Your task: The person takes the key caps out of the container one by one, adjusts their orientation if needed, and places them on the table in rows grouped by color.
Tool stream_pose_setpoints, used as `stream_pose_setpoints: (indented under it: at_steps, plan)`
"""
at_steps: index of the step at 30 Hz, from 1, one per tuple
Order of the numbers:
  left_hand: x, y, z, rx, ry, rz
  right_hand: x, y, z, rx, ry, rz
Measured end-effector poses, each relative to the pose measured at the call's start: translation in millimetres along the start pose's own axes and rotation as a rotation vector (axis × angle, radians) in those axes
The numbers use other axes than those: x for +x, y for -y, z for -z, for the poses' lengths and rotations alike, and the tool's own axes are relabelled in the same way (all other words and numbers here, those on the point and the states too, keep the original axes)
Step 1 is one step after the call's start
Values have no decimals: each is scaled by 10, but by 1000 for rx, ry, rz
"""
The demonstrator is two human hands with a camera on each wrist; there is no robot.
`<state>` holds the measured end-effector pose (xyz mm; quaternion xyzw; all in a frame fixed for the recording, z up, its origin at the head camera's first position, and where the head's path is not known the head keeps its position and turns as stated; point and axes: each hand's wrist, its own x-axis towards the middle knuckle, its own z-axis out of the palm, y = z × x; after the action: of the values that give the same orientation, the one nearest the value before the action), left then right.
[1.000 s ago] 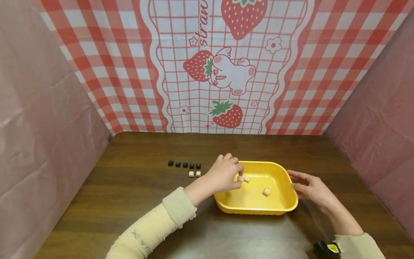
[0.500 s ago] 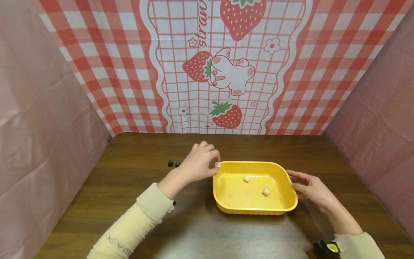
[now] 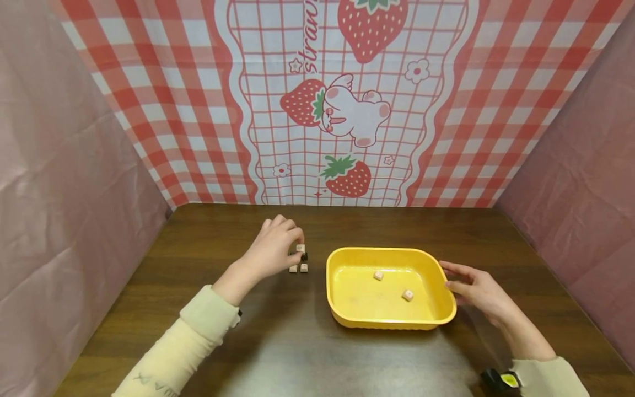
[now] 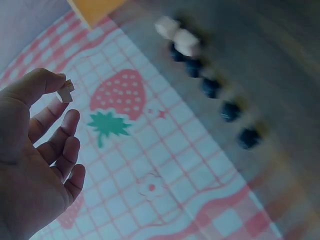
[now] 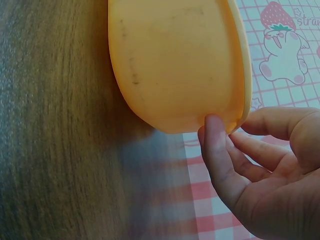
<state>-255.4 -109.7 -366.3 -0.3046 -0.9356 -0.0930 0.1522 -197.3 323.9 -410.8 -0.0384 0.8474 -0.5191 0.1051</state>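
Observation:
Between thumb and index finger, my left hand (image 3: 270, 248) pinches a small beige keycap (image 3: 300, 248), held above the table; this pinched keycap (image 4: 65, 92) also shows in the left wrist view. Just beneath are the row of black keycaps (image 4: 211, 88), mostly hidden by the hand in the head view, and two beige keycaps (image 3: 304, 268) in front of that row. My right hand (image 3: 483, 289) grips the right end of a yellow plastic tub (image 3: 387, 323), thumb at the rim and fingers outside. Two beige keycaps (image 3: 408, 295) lie apart inside the tub.
The dark wooden table (image 3: 297, 347) runs back to a red checked strawberry cloth (image 3: 198, 110). Pink fabric (image 3: 74, 182) hangs along both sides. A black strap with a yellow-green patch (image 3: 508, 379) sits at my right wrist.
My left hand has lifted one beige keycap out of the tub and carried it left to the keycap rows. My right hand and the tub stay in place.

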Motion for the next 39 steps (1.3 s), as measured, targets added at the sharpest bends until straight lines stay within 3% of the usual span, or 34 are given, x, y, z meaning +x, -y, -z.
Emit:
stream_pose_setpoints:
  at_steps: [7,14,28,39]
  plan:
    - [-133,220,-153,17,3,41,-1,-11,-4,10,1,-1]
    - [-204,344,-306,9,22,63,-4,-36,-7,20,4,7]
    - [-257,451,-587,44,133,67,5,-38,-9,8,-5,18]
    - [-253,491,-673,24,130,61,1,-13,-7,-5,-5,8]
